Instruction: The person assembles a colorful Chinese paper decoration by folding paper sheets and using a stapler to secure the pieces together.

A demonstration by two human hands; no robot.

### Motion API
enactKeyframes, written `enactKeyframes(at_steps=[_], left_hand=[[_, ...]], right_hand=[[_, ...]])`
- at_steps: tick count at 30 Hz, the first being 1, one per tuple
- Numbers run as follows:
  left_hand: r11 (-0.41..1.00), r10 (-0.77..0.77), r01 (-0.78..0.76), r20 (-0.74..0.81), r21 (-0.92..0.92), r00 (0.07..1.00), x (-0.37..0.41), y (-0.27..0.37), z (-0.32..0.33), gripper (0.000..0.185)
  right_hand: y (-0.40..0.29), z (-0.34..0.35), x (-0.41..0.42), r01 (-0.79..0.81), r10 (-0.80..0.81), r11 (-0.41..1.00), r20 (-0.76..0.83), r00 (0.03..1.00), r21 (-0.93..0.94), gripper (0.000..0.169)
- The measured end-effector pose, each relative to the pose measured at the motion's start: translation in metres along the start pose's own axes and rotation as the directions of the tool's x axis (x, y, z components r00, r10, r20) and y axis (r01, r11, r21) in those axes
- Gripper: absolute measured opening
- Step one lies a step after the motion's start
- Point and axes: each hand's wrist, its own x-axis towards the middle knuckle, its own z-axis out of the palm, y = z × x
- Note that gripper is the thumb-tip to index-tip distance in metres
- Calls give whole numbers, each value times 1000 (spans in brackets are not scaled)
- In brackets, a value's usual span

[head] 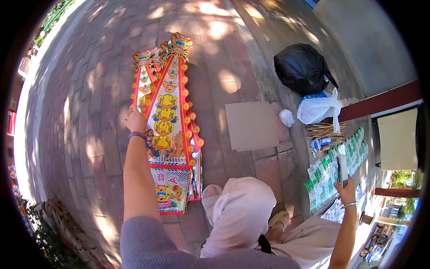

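Note:
My left hand [135,120] is at the left edge of a stack of colourful printed paper decorations [164,111], red-bordered with gold ingot shapes and lying on the brick paving; its fingers touch or hover by the edge, and whether they pinch it I cannot tell. More decorations stick out beneath the top one. At the right, my right hand [346,190] is closed around a long grey and white tool [342,169], probably a stapler, held above green and white printed sheets [322,181].
Flat brown cardboard [252,126] lies on the paving before my knees. Beyond it are a black plastic bag [304,69], a white plastic bag [319,109], a bundle of thin sticks [325,131] and small blue boxes [320,143]. A reddish-brown post [379,102] stands at the right.

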Motion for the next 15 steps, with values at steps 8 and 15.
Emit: enactKeyframes(at_steps=[8,15], left_hand=[[943,321,-312,69,-114,945,-50,48,6,54],[673,729,-613,229,-414,645,-90,142,-26,47]], right_hand=[[96,-72,-51,-178,222,960,-202,954,216,39],[316,-9,-136,-614,727,662,-169,666,429,54]])
